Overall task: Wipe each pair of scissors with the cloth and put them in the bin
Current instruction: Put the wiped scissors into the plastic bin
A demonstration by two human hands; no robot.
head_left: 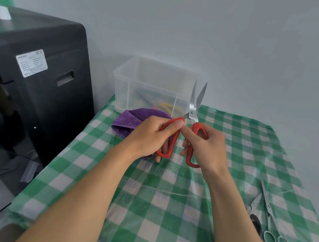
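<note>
Red-handled scissors [195, 103] point upward above the table, blades slightly parted. My left hand [150, 136] grips the left handle loop, and my right hand [206, 147] grips the right one. A purple cloth [127, 121] lies on the table under and behind my left hand. The clear plastic bin [149, 85] stands at the back of the table, just beyond the cloth, with scissors with coloured handles lying inside. All-metal scissors [272, 220] lie on the table at the right, beside another pair with dark handles [254, 215].
The table carries a green and white checked cover [160, 215] under clear film. A black machine [26, 83] stands close against the table's left side. A pale wall rises right behind the bin.
</note>
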